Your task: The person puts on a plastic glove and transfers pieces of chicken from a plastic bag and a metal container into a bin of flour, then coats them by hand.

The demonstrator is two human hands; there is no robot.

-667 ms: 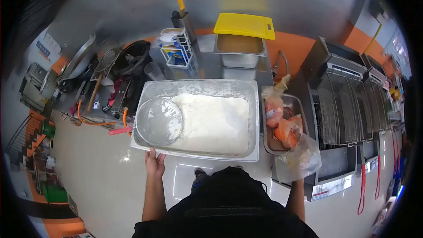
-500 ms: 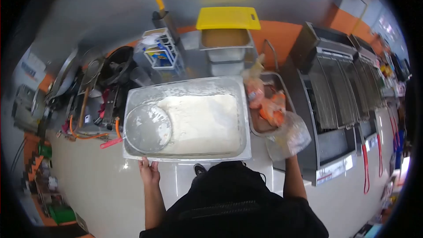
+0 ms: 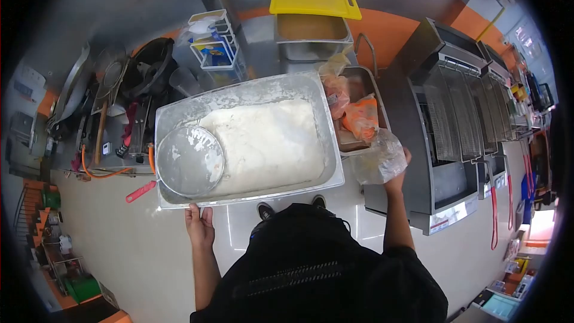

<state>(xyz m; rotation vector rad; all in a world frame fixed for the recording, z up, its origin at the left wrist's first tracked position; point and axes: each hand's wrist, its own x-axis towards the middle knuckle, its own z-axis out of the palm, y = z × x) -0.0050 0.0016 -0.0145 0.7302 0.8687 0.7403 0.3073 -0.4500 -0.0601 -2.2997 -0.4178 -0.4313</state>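
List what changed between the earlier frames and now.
View shifted. The large tray turned: its right end swung away from the person, closing the visible gap to the smaller tray. More of the right hand shows at the clear plastic bag. No new grasp or release visible. Unchanged: left hand at the large tray's near rim; sieve inside it.

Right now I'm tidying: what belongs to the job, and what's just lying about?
Likely the job: pan (left hand at its rim), white powder, strainer, plastic bag (at right hand).

Apparently lying about: yellow board, white rack, frying baskets.
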